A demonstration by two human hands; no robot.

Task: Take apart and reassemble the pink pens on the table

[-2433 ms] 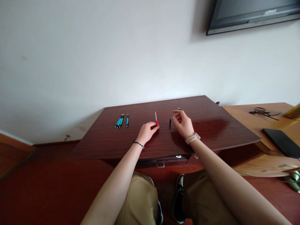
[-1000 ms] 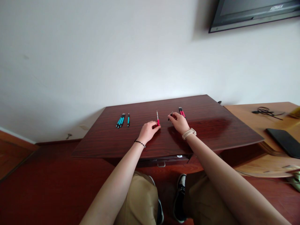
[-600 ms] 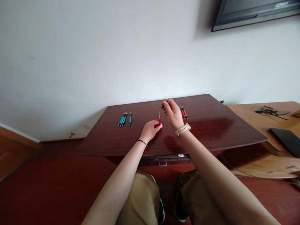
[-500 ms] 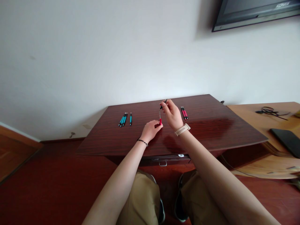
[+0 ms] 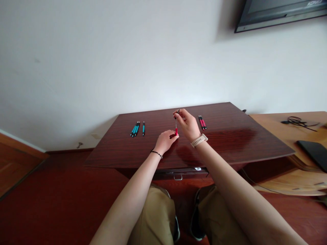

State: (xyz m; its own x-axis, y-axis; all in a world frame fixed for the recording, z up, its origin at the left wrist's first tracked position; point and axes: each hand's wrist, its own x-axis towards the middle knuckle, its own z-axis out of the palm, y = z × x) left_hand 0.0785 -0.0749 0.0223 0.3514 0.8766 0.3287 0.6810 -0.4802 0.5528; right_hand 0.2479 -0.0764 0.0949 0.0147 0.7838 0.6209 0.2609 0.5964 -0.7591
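The left hand (image 5: 166, 140) is pinching the red pen barrel (image 5: 176, 131) upright on the table (image 5: 230, 143); the right hand (image 5: 187, 124) is pinching a dark cap piece (image 5: 177, 111) at its tip; assembly seems underway; seating it will need careful alignment.

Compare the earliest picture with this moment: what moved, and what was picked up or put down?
The right hand picked a small black pen part off the table and carried it left and up, over the top of the red pen piece. The left hand kept holding that piece upright. Two red pens, earlier hidden behind the right hand, now show. The blue pens stayed put.
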